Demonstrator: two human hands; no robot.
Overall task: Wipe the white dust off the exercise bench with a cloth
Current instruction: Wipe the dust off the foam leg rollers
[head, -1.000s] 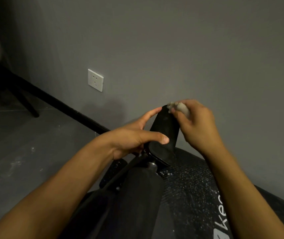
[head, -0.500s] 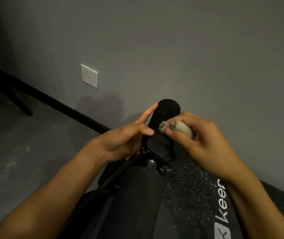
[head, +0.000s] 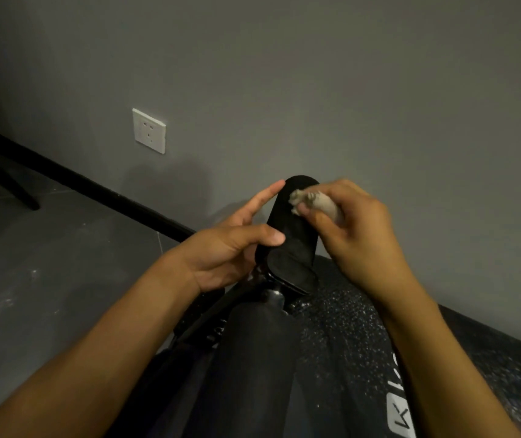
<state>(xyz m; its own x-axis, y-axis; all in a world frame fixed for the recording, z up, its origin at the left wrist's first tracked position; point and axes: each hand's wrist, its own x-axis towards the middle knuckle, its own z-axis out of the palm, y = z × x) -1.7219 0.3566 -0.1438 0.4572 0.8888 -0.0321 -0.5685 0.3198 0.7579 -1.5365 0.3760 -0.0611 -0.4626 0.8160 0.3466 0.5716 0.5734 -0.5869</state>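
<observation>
left hand (head: 230,251): wrapped on the left side of the foam roller pad (head: 291,235). Thumb lies across the pad's front face, index finger extended up along its left edge, remaining fingers behind and hidden. Closed around the pad.
right hand (head: 357,229): fingers clamped on a bunched cloth (head: 313,200), with the wad's tip pressed against the upper right of the pad, near its rounded top.
cloth: small, light grey-beige, crumpled into a ball. Most of it is inside the fist; only the front end shows.
foam roller pad: black, oblong, tilted up and away from the camera, held between both hands. Lower end meets the bench frame (head: 221,314). Surface looks dark, and I can't tell if dust remains there.
exercise bench (head: 341,343): black padded worktop filling bottom centre and right, directly below the hands. White specks are scattered thickly over the textured pad just under the right wrist, with more at the far right edge.
logo (head: 400,415): white lettering on the bench pad at bottom right, partly cut off by the right forearm.
containers: not seen in this view.
wall (head: 316,74): plain grey, behind the pad.
socket (head: 149,130): white plate on the wall, upper left of the hands, well apart from them.
floor (head: 47,263): grey, with pale smudges at left. A black skirting strip (head: 88,184) runs along the wall base.
</observation>
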